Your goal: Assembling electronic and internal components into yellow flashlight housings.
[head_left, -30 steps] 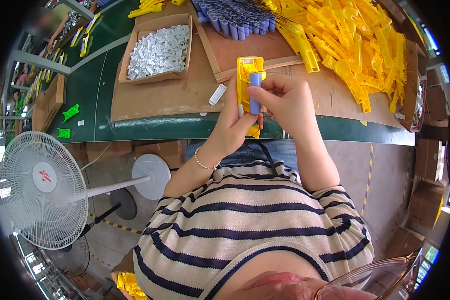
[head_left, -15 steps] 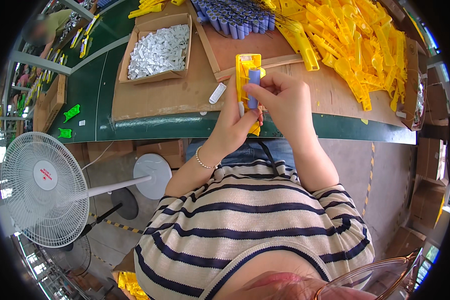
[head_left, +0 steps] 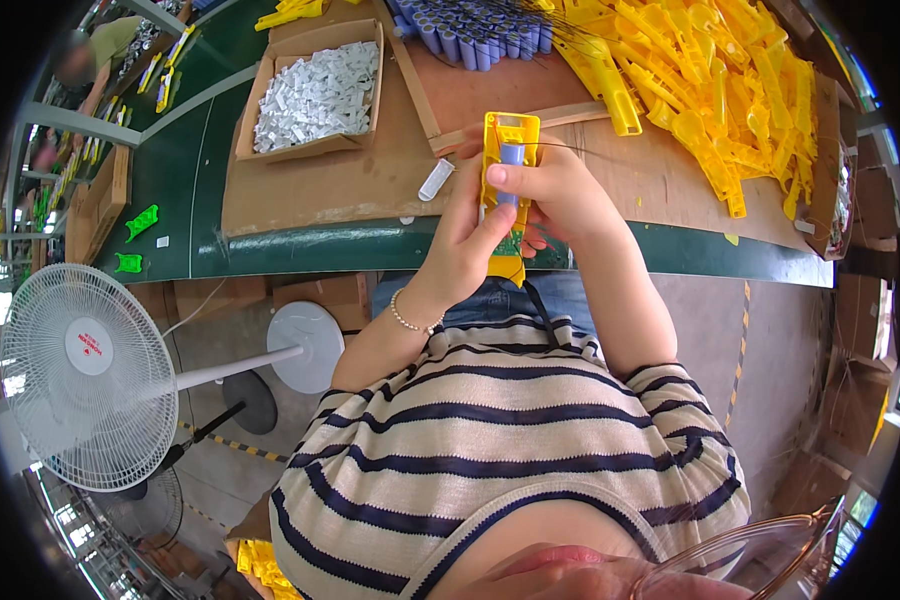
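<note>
A long yellow plastic housing (head_left: 511, 122) is upright between my hands at the table's front edge. My left hand (head_left: 462, 240) is closed around its left side, thumb lying across the lower part. A blue cylindrical battery cell (head_left: 512, 155) sits lengthwise inside the housing. My right hand (head_left: 558, 190) grips from the right, with its thumb over the cell and its other fingers partly hidden behind the housing. Below the thumbs shows a green circuit board (head_left: 510, 243) in the housing. A thin dark wire (head_left: 570, 147) runs out to the right near the cell's top.
A white plastic piece (head_left: 435, 180) lies left of my hands. Behind it stands a cardboard box (head_left: 245, 140) of small white parts. Blue cells (head_left: 470, 45) are massed at the back, yellow housings (head_left: 710, 110) piled right. A white fan (head_left: 90, 375) stands left; green pieces (head_left: 142, 222) lie nearby.
The cell, pinched in my right fingers and tilted over the housing before, now lies down inside it under my right thumb. The housing has shifted slightly right, and more of the circuit board shows.
</note>
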